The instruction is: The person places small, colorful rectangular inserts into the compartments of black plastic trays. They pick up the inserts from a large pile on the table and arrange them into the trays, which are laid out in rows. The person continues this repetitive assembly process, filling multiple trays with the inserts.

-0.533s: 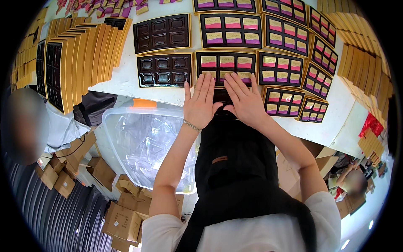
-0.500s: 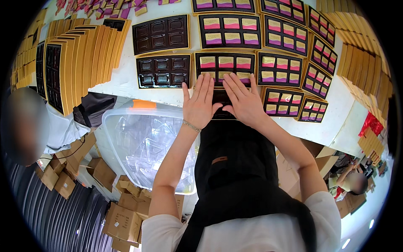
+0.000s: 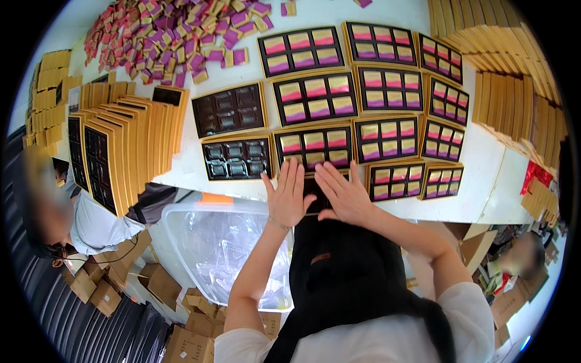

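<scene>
My left hand (image 3: 289, 195) and my right hand (image 3: 341, 195) lie flat, fingers spread, on a dark tray (image 3: 315, 192) at the near edge of the white table (image 3: 484, 175); most of that tray is hidden under them. Just beyond my fingers sits a gold-rimmed tray (image 3: 313, 147) filled with pink, gold and purple packets. To its left is an empty black tray (image 3: 236, 158) with bare compartments. Neither hand grips anything.
Several more filled trays (image 3: 387, 91) cover the table's middle and right. A stack of gold-edged trays (image 3: 124, 145) stands at the left, loose packets (image 3: 175, 36) lie at the far side, gold boxes (image 3: 514, 91) at right. A clear plastic bin (image 3: 224, 248) sits below, with cardboard boxes (image 3: 97, 290) and other people nearby.
Both hands stay pressed on the tray at the table edge; the view has shifted slightly, nothing else visibly moved.
</scene>
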The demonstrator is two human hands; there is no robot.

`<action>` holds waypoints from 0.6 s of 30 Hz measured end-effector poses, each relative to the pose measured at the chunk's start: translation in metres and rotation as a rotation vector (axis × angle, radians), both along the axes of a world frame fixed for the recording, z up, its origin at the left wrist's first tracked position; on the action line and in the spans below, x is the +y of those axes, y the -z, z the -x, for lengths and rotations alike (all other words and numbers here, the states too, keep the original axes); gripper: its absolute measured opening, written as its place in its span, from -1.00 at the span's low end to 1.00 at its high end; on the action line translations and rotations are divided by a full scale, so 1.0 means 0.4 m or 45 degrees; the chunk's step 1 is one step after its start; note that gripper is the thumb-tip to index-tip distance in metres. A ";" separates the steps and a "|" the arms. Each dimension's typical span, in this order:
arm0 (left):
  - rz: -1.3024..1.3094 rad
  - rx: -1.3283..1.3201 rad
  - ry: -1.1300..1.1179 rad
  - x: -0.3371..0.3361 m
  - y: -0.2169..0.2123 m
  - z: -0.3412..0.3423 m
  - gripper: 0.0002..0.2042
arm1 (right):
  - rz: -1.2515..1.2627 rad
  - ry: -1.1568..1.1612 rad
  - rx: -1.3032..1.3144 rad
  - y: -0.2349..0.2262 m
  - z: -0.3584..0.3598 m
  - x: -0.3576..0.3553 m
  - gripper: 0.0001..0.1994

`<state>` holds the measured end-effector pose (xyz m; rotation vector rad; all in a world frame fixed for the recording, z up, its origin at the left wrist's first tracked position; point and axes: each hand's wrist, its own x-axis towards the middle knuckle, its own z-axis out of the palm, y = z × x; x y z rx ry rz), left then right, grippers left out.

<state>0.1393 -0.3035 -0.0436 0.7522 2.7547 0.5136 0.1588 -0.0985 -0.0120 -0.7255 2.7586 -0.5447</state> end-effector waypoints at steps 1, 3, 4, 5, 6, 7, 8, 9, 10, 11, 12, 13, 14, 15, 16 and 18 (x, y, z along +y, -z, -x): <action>-0.148 0.131 -0.026 0.006 -0.011 0.022 -0.21 | 0.066 0.002 0.063 -0.021 0.019 0.010 -0.06; -0.215 0.231 -0.075 0.024 -0.050 0.130 -0.25 | 0.006 0.105 0.199 -0.052 0.147 0.062 -0.17; -0.170 0.341 -0.132 0.042 -0.071 0.212 -0.29 | 0.001 0.208 0.521 -0.035 0.245 0.104 -0.30; -0.236 0.437 -0.184 0.071 -0.100 0.309 -0.33 | 0.082 0.358 0.598 -0.054 0.374 0.143 -0.43; -0.278 0.498 -0.219 0.102 -0.108 0.409 -0.39 | 0.337 0.572 0.767 -0.016 0.506 0.187 -0.57; -0.326 0.520 -0.242 0.127 -0.111 0.508 -0.48 | 0.306 0.653 0.735 -0.005 0.630 0.224 -0.66; -0.436 0.566 -0.227 0.152 -0.112 0.618 -0.58 | 0.297 0.688 0.695 0.024 0.747 0.245 -0.68; -0.543 0.701 -0.212 0.187 -0.068 0.729 -0.65 | 0.211 0.654 0.693 0.057 0.847 0.257 -0.68; -0.570 0.602 -0.164 0.248 -0.055 0.818 -0.67 | 0.102 0.641 0.694 0.082 0.916 0.285 -0.68; -0.539 0.501 -0.141 0.302 -0.025 0.899 -0.66 | 0.052 0.682 0.714 0.104 0.959 0.289 -0.68; -0.483 0.583 -0.071 0.357 0.003 0.962 -0.62 | -0.005 0.724 0.726 0.134 0.989 0.294 -0.68; -0.474 0.614 0.002 0.405 0.031 1.021 -0.62 | -0.056 0.760 0.728 0.156 1.008 0.293 -0.69; -0.451 0.642 0.067 0.425 0.057 1.061 -0.61 | -0.100 0.741 0.723 0.164 1.015 0.279 -0.67; -0.357 0.717 0.101 0.436 0.066 1.073 -0.61 | -0.123 0.696 0.701 0.174 1.015 0.286 -0.61; -0.263 0.791 0.138 0.447 0.074 1.083 -0.61 | -0.145 0.654 0.681 0.182 1.015 0.295 -0.54; -0.157 0.935 0.202 0.454 0.088 1.099 -0.61 | -0.064 0.629 0.556 0.183 1.001 0.311 -0.51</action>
